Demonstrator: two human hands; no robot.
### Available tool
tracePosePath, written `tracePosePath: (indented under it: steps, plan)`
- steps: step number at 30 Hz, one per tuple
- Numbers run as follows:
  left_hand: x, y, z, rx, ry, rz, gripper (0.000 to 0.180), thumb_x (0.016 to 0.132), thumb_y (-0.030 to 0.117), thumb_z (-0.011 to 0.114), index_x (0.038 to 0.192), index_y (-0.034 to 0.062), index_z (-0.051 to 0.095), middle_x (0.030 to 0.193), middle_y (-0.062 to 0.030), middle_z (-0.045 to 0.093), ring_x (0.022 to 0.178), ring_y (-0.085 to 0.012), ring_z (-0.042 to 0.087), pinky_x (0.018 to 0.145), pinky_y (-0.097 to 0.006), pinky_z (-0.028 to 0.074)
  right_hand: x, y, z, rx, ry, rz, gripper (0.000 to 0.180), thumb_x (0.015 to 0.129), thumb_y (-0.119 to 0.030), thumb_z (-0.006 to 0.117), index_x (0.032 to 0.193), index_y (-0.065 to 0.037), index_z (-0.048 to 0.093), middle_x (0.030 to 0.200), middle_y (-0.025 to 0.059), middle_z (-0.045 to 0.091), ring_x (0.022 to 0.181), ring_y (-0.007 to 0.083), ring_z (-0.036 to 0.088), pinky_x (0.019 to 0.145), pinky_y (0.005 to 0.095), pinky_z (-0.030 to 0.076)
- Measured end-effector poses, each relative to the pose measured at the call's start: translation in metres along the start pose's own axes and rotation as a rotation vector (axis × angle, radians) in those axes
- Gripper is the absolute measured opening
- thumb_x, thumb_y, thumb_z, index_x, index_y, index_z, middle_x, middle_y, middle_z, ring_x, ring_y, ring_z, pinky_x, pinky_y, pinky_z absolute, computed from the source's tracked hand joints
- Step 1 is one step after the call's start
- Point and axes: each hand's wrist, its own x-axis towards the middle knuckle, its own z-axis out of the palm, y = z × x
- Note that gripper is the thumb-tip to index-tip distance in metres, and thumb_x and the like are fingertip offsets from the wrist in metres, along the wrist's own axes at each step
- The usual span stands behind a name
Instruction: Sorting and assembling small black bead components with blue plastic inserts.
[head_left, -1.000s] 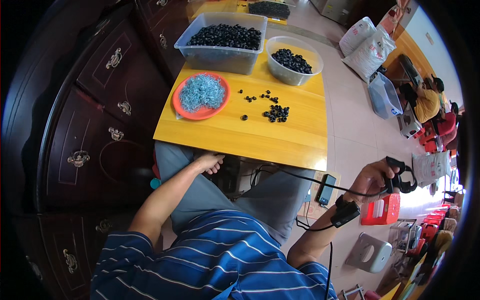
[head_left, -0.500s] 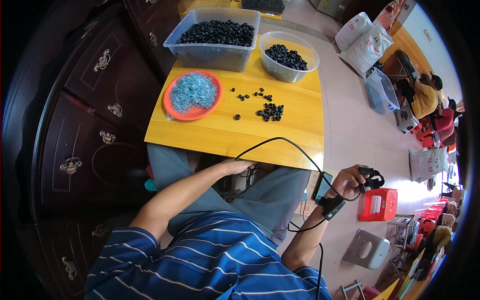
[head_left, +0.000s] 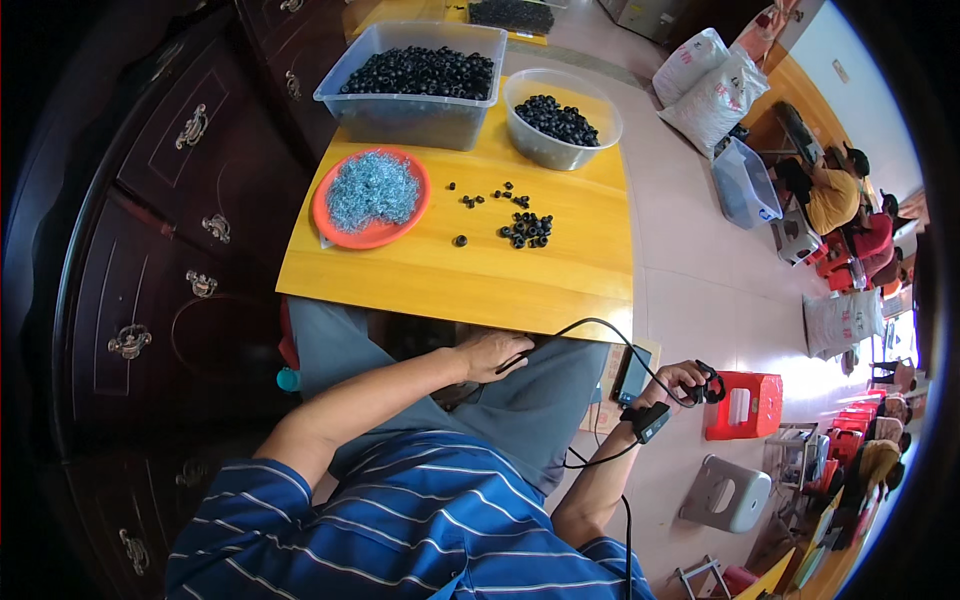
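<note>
Below, one black cable [head_left: 590, 330] arching from the left hand [head_left: 490, 352] on the lap to the right hand [head_left: 678, 382] beside the knee. Left grip narrow, pinching the cable's end; right grip closed around one black clip-like device [head_left: 708, 382], wrist bent outward over the floor. Ahead, on the yellow worktop [head_left: 480, 270]: one orange plate [head_left: 370, 200] of bluish metal bits, two clear tubs [head_left: 412, 85] of black rings, loose rings [head_left: 525, 230] scattered. Nothing between hands and worktop.
</note>
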Motion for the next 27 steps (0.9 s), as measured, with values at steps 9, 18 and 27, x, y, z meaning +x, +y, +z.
tracePosePath:
  steps: [9, 18, 27]
  plan:
    - [-0.02, -0.047, -0.011, 0.184, 0.031, -0.373, 0.036, 0.091, 0.018, 0.05, 0.123, 0.0024, 0.055, 0.111, -0.0264, 0.061, 0.104, -0.0429, 0.058, 0.089, -0.049, 0.047, 0.012, 0.023, 0.014, 0.027, -0.048, 0.018, 0.042, 0.064, 0.005, 0.065, 0.106, 0.003, 0.062, 0.102, 0.0133, 0.066, 0.082, 0.0214, 0.067, 0.065, 0.0306, 0.057]
    - [-0.014, -0.023, -0.02, 0.297, 0.099, -0.113, 0.043, 0.082, 0.009, 0.053, 0.125, 0.0066, 0.053, 0.108, -0.0254, 0.061, 0.102, -0.0421, 0.059, 0.087, -0.048, 0.048, 0.029, 0.036, 0.0, 0.075, 0.077, 0.021, 0.041, 0.072, -0.006, 0.064, 0.112, 0.002, 0.058, 0.096, 0.0109, 0.065, 0.079, 0.0202, 0.067, 0.064, 0.0312, 0.056]
    - [0.0, -0.021, -0.006, 0.233, 0.204, -0.089, 0.015, 0.091, 0.015, 0.052, 0.099, 0.0042, 0.056, 0.087, -0.019, 0.059, 0.091, -0.0383, 0.06, 0.08, -0.047, 0.047, 0.01, 0.0, -0.016, 0.088, 0.12, -0.098, 0.043, 0.076, -0.013, 0.064, 0.115, 0.003, 0.055, 0.098, 0.0122, 0.066, 0.081, 0.0222, 0.067, 0.066, 0.0338, 0.057]
